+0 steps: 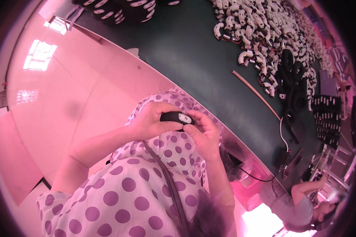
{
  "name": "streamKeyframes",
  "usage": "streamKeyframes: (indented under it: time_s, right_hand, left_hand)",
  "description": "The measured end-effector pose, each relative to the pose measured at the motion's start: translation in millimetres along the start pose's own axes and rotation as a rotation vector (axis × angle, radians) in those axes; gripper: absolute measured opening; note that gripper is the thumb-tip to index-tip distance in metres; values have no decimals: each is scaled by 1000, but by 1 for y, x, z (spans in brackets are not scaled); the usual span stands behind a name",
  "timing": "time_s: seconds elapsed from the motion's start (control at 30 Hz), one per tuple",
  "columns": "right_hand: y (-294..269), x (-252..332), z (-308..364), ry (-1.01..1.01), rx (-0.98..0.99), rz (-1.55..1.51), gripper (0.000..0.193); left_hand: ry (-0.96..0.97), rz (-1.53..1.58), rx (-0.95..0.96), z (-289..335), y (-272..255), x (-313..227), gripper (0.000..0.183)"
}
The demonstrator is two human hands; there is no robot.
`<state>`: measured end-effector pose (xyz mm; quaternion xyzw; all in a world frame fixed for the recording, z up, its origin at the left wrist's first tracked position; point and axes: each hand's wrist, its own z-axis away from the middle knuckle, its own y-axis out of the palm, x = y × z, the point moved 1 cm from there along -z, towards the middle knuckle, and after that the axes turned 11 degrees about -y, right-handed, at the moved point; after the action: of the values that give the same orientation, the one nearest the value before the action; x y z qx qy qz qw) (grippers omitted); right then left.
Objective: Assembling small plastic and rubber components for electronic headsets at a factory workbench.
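Between my two hands, above my lap, is a small black rounded device (170, 117) with a white oval panel facing up. My left hand (151, 119) grips its left end, thumb along the near side and fingers behind it. The fingers and thumb of my right hand (204, 130) close on the right end, beside the white panel. Part of the device is hidden under my fingers, and its exact kind cannot be told. Both hands are just off the near edge of the dark green table (186, 59).
White curved parts (261, 23), some with metal cylinders and wires, are heaped on the table. A thin wooden stick (257, 93) lies near black curved pieces (294, 83). Black devices (122, 8) stand grouped at the far left, others (327, 118) at right. Another person (292, 205) sits at lower right.
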<state>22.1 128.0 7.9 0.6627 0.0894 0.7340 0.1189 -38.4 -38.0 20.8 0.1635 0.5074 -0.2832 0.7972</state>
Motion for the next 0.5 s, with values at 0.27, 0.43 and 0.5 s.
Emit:
streamKeyframes:
  time_s: [0.27,0.43,0.5]
  right_hand:
    - [16,18,-40,-302,159,448,32]
    - [33,12,-58,-399,243,460,29]
    - [37,9,-56,-324,222,429,29]
  left_hand:
    - [211,18,-53,-4,-34,-4,31]
    - [466,-163,-210,-4,-53,1,32]
    - [498,-228,-247,-1,-58,-1,31]
